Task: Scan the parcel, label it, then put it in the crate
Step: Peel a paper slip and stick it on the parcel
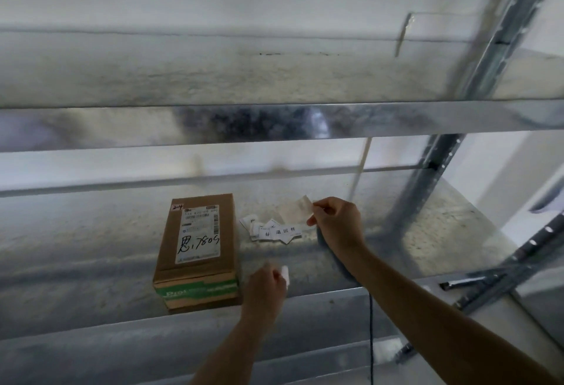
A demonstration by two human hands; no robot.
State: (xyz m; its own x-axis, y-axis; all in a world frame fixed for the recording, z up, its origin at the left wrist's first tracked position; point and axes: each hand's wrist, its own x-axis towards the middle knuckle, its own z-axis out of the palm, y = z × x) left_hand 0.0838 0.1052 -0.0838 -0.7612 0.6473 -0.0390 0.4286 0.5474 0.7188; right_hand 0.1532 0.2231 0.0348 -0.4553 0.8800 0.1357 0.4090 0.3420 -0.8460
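Note:
A brown cardboard parcel [198, 250] lies flat on the metal shelf [91, 262], with a white shipping label and handwritten black marks on top and green tape on its near end. My right hand [335, 221] pinches a thin white label strip [300, 207] above a small pile of white labels [273, 230] just right of the parcel. My left hand [265, 288], blurred, hovers by the parcel's near right corner and holds a small white piece [284, 273] between its fingers.
A second galvanised shelf [274, 122] hangs above at head height. A slotted upright post [427, 186] stands at the right. A dark cord [371, 339] hangs down from under my right wrist. No crate or scanner shows.

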